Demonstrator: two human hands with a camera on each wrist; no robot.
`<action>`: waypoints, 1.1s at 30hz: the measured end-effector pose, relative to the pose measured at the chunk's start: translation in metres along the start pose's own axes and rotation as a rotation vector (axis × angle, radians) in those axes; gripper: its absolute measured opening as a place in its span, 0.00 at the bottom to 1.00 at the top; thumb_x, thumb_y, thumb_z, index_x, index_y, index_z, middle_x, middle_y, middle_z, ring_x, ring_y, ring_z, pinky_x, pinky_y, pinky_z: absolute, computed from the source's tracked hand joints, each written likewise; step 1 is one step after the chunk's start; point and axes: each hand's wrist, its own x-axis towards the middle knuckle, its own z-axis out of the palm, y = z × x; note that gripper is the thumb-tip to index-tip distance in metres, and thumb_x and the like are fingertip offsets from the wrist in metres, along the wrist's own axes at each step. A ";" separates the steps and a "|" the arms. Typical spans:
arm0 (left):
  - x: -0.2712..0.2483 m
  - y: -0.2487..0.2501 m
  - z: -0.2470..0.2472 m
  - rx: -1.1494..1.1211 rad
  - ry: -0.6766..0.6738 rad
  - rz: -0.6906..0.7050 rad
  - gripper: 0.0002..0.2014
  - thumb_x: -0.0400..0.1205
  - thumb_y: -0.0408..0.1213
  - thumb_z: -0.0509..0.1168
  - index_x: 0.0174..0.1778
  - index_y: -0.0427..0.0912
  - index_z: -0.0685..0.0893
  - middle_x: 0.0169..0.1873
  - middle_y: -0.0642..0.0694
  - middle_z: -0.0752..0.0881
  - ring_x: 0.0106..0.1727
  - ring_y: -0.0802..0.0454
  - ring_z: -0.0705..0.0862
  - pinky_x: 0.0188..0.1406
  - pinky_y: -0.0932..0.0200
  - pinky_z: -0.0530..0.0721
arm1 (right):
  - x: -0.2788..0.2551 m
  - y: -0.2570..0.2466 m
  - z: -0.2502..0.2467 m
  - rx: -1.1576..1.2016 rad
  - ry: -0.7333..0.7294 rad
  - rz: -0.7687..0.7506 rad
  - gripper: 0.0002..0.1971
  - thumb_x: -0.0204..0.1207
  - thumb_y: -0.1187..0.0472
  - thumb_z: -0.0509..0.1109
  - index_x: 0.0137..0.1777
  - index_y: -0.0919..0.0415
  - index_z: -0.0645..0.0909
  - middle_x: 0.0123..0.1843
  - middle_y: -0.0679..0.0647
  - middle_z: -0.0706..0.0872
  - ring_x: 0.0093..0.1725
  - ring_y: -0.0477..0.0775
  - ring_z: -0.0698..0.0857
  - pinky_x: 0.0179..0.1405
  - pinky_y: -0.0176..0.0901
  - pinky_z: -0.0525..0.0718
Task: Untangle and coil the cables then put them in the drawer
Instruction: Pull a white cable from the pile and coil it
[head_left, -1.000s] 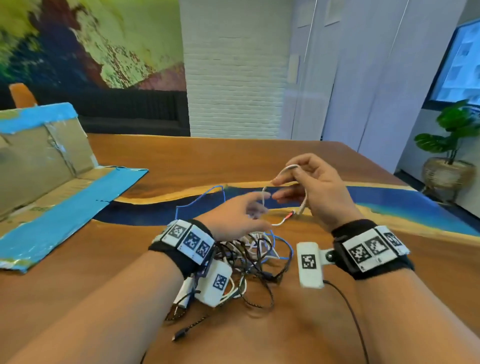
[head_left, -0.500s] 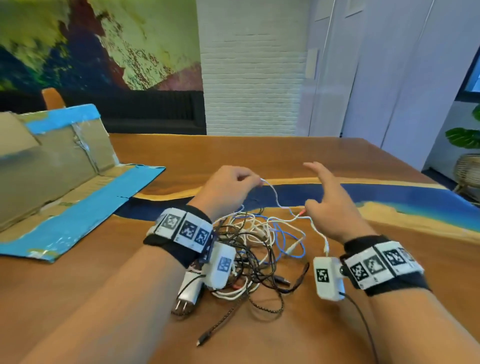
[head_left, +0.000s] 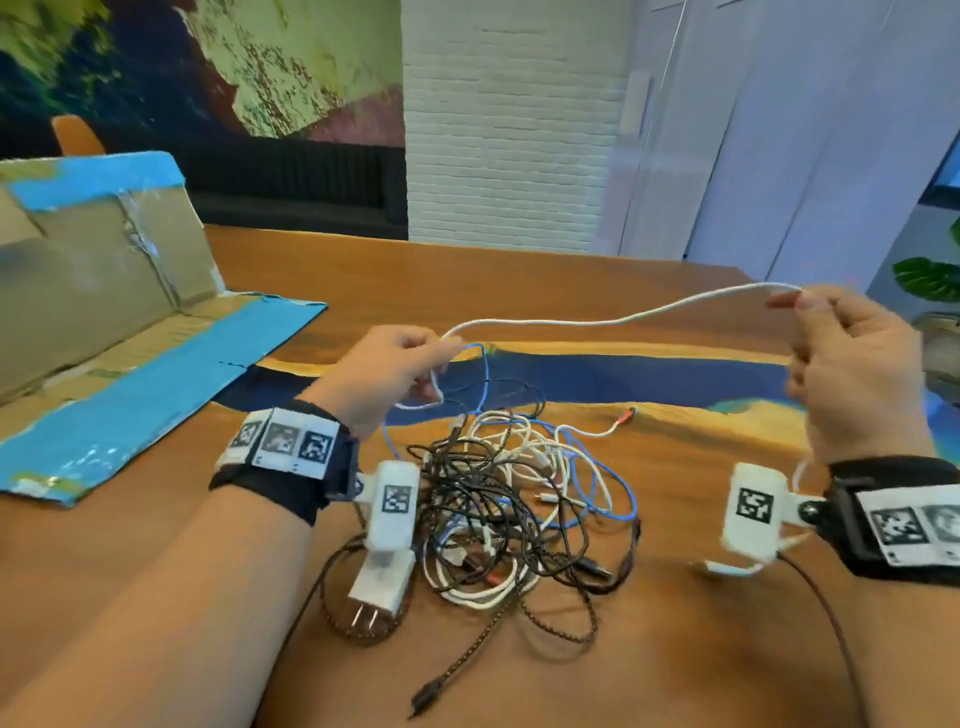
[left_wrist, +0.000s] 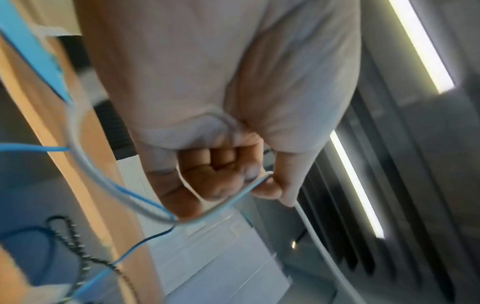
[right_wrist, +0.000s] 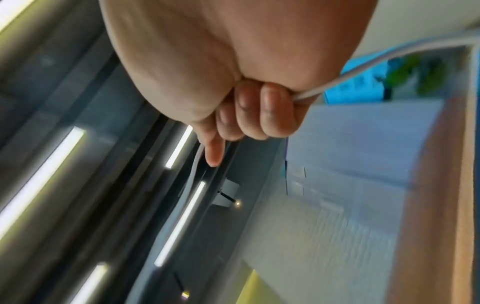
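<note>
The white cable (head_left: 597, 318) hung stretched above the tangle (head_left: 519, 499), pinched at one end by the left hand (head_left: 387, 376) and at the other by the right hand (head_left: 852, 374), fingers of both curled round it. Held taut like that, it looked meant to show where it still ran into the tangle. That heap lay on the worktop (head_left: 519, 280) below both hands; the cardboard (head_left: 104, 291) stood left of the tangle. I saw no drawer.

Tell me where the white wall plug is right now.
In the head view the wall plug lies on the table at the left edge of the cable tangle, just below the left wrist's camera, prongs pointing toward the person.
</note>
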 end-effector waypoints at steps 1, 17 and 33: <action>0.000 0.003 -0.002 -0.116 0.028 0.014 0.19 0.89 0.43 0.66 0.32 0.40 0.78 0.26 0.46 0.78 0.31 0.49 0.81 0.45 0.48 0.82 | -0.001 0.006 -0.004 -0.173 -0.054 -0.006 0.14 0.88 0.51 0.63 0.49 0.48 0.91 0.24 0.42 0.72 0.27 0.50 0.69 0.29 0.47 0.68; -0.014 0.015 0.045 -0.025 -0.152 0.120 0.26 0.87 0.53 0.67 0.30 0.36 0.77 0.22 0.48 0.66 0.25 0.47 0.65 0.29 0.55 0.69 | -0.085 -0.033 0.110 0.170 -0.666 0.186 0.07 0.88 0.65 0.65 0.56 0.60 0.86 0.24 0.47 0.72 0.19 0.47 0.71 0.22 0.45 0.75; -0.033 0.016 0.069 -1.085 -0.054 0.015 0.20 0.94 0.40 0.53 0.79 0.39 0.77 0.33 0.51 0.71 0.29 0.56 0.71 0.48 0.53 0.90 | -0.097 -0.014 0.084 -0.531 -0.865 0.006 0.16 0.86 0.63 0.66 0.62 0.42 0.90 0.35 0.40 0.87 0.35 0.38 0.84 0.34 0.29 0.78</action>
